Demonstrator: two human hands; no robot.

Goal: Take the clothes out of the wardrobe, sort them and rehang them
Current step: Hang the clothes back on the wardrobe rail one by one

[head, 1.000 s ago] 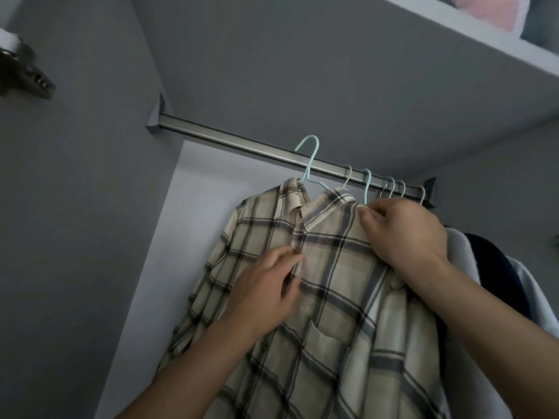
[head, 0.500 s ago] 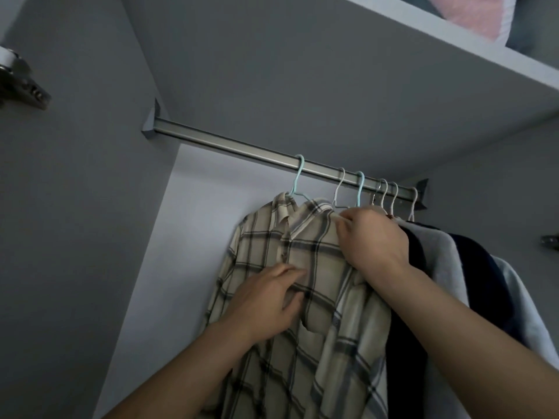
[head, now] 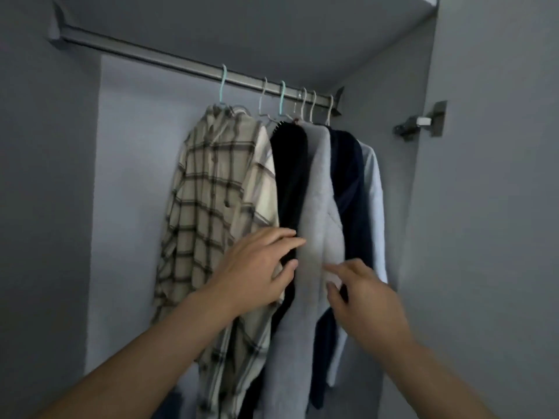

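Five garments hang from a grey metal wardrobe rail (head: 169, 57): a beige plaid shirt (head: 211, 189), a black knit garment (head: 290, 176), a pale grey jacket (head: 317, 207), a navy garment (head: 348, 176) and a light blue shirt (head: 373, 189). The left hand (head: 260, 267), fingers spread, touches the black garment. The right hand (head: 360, 294), fingers loosely apart, reaches at the grey jacket, holding nothing.

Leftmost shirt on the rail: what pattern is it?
The leftmost shirt is cream with a dark plaid check, clearest in the head view.
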